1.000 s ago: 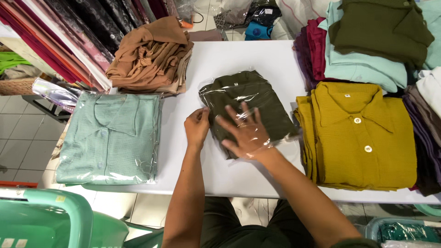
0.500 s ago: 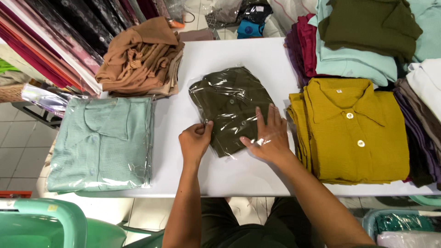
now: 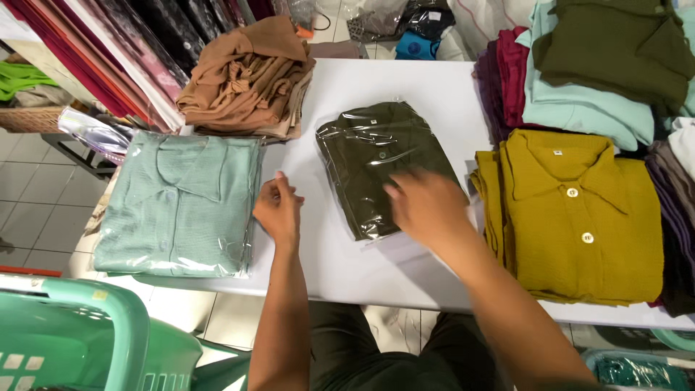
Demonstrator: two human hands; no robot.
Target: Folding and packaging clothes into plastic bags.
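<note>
A folded dark olive shirt in a clear plastic bag (image 3: 373, 159) lies in the middle of the white table (image 3: 340, 268). My right hand (image 3: 428, 208) lies flat on the bag's near right corner, fingers spread and blurred by motion. My left hand (image 3: 278, 210) hovers over bare table to the left of the bag, touching nothing, fingers loosely curled. It sits just beside the right edge of a bagged mint green shirt (image 3: 181, 203).
A stack of mustard yellow shirts (image 3: 579, 217) sits to the right, with piles of olive, mint, maroon and purple clothes (image 3: 579, 80) behind it. A crumpled tan garment (image 3: 246, 80) lies at the back left. A green plastic basket (image 3: 79, 340) stands below the table's near left edge.
My left hand has come off the olive bag and moved left toward the mint shirt. My right hand has slid to the bag's near right corner.
</note>
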